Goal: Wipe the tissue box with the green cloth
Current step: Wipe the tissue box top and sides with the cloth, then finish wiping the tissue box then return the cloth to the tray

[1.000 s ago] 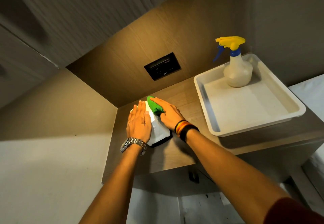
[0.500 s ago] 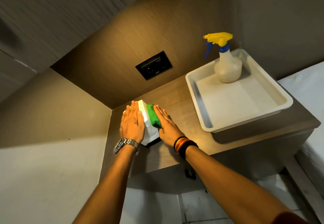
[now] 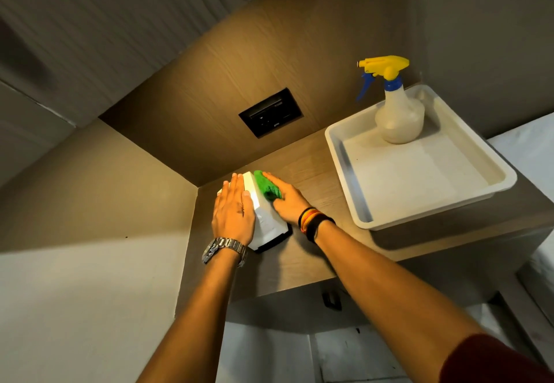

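A white tissue box (image 3: 265, 217) with a dark base stands on the wooden shelf (image 3: 311, 250), in the left corner by the wall. My left hand (image 3: 233, 211), with a metal watch on the wrist, lies flat on the box's top and left side, fingers together. My right hand (image 3: 286, 199) presses the green cloth (image 3: 267, 187) against the box's right side near its far end. Most of the cloth is hidden under my fingers.
A white plastic tray (image 3: 353, 184) sits on the shelf to the right, with a spray bottle (image 3: 398, 112) with a yellow and blue head standing at its back. A black wall socket (image 3: 269, 115) is set in the wooden back panel. Walls close in on the left.
My right hand with the cloth slid from the box's far top corner down onto its right side, then back toward the far end. My left hand stayed on the box. The camera shifted.
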